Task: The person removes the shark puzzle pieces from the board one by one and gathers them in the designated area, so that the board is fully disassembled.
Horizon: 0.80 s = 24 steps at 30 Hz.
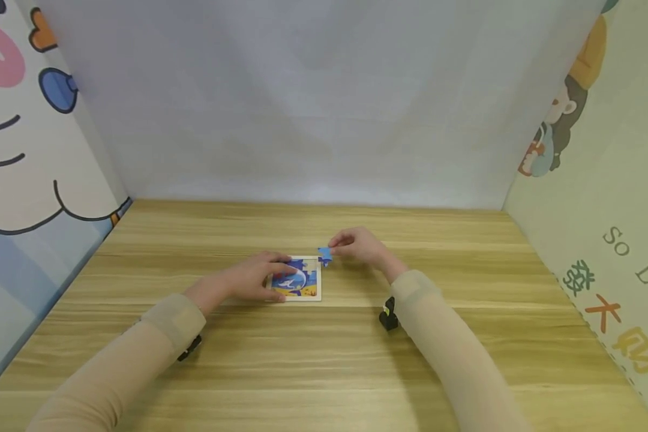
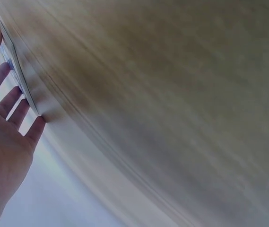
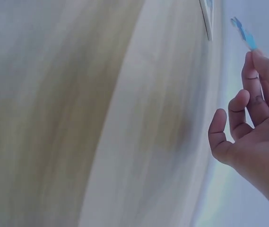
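A small jigsaw puzzle in a white-edged tray (image 1: 320, 294) lies on the wooden table, its picture blue and yellow with a white dolphin-like shape. Pale patches show at its upper right. My left hand (image 1: 252, 277) rests over its left side, fingers spread and fairly straight; in the left wrist view the fingertips touch the tray edge (image 2: 23, 85). Just off the tray's upper right corner, my right hand (image 1: 360, 246) pinches a blue puzzle piece (image 1: 324, 254) between thumb and index finger. The right wrist view shows this piece (image 3: 244, 34) raised, with the other fingers loosely curled.
The wooden table (image 1: 324, 372) reaches back to a pale grey cloth wall (image 1: 324, 120). Printed panels stand at the left and right sides. A black device (image 1: 389, 315) sits beneath the right sleeve, and another black device (image 1: 190, 348) beneath the left sleeve.
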Motion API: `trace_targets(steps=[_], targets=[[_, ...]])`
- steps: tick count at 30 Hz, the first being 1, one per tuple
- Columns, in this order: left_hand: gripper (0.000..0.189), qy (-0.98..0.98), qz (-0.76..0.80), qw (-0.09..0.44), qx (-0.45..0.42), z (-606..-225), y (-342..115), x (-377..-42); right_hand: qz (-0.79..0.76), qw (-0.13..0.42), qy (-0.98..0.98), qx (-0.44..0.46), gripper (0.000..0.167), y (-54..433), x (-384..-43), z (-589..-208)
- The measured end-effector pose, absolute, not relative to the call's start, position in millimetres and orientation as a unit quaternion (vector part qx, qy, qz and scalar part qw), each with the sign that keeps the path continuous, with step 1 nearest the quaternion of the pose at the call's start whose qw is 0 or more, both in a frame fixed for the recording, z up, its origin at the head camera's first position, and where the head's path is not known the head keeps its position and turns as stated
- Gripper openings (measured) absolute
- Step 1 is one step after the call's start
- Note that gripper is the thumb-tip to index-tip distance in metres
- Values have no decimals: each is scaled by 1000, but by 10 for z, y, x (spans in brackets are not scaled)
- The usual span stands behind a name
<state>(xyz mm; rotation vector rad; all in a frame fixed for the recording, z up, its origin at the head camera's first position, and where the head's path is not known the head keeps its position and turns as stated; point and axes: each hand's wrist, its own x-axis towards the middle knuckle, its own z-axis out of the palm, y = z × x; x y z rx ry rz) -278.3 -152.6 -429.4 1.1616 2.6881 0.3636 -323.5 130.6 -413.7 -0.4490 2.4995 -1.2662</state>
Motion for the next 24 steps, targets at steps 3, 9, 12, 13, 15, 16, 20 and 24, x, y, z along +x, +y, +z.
trace_targets(steps=[3, 9, 12, 13, 15, 16, 20, 24], targets=[[64, 905, 125, 96, 394, -4289, -1524, -2788, -445, 154, 868, -157, 19, 1408, -3235, -4110], [64, 902, 130, 99, 400, -4283, -1532, -2805, -446, 154, 869, -151, 20, 1628, -3247, -4076], [64, 900, 138, 98, 401, -4279, -1539, -2808, -442, 156, 871, -148, 20, 1730, -3249, -4072], [64, 900, 140, 98, 401, -4280, -1540, -2810, -441, 157, 871, -149, 21, 1763, -3249, -4074], [64, 901, 140, 96, 400, -4282, -1541, -2811, -440, 157, 872, -148, 21, 1831, -3251, -4083], [64, 901, 139, 95, 400, -4286, -1540, -2814, -438, 156, 873, -146, 22, 1868, -3253, -4090], [64, 900, 140, 93, 401, -4298, -1533, -2822, -437, 153, 876, -135, 23, 2029, -3262, -4115], [64, 901, 142, 95, 398, -4312, -1528, -2828, -434, 146, 880, -126, 24, 2180, -3268, -4131]])
